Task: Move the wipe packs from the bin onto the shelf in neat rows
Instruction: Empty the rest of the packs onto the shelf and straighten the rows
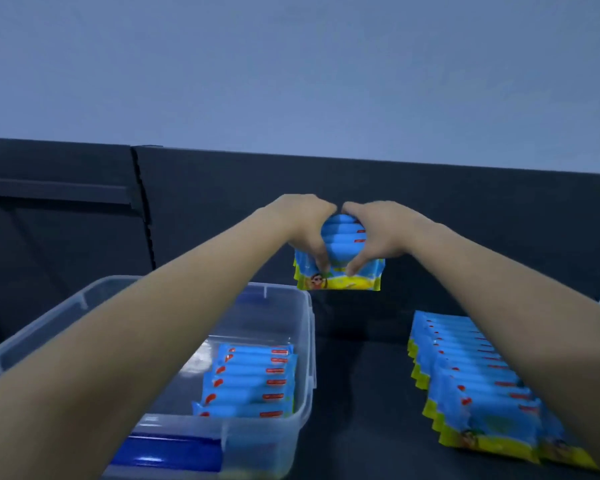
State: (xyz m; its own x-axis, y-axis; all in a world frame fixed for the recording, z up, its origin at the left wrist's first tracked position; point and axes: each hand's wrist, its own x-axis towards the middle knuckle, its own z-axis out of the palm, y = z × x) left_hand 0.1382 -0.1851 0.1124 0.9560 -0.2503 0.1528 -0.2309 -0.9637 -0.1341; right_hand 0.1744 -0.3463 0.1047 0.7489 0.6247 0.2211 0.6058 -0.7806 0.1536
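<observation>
Left hand point(305, 230): your fingers are closed around the bundle of wipe packs point(340, 258).
Right hand point(378, 233): closed on the same bundle (thumbs in front).
Bundle: above the shelf point(361, 393), between bin point(302, 341) and finished row point(478, 386).

Wipe packs: three groups.
Blue-and-yellow plastic wipe packs point(340, 251) bunched upright at shelf back; row point(478, 386) at right; rest point(253, 382) upright in clear plastic bin point(307, 341).
</observation>
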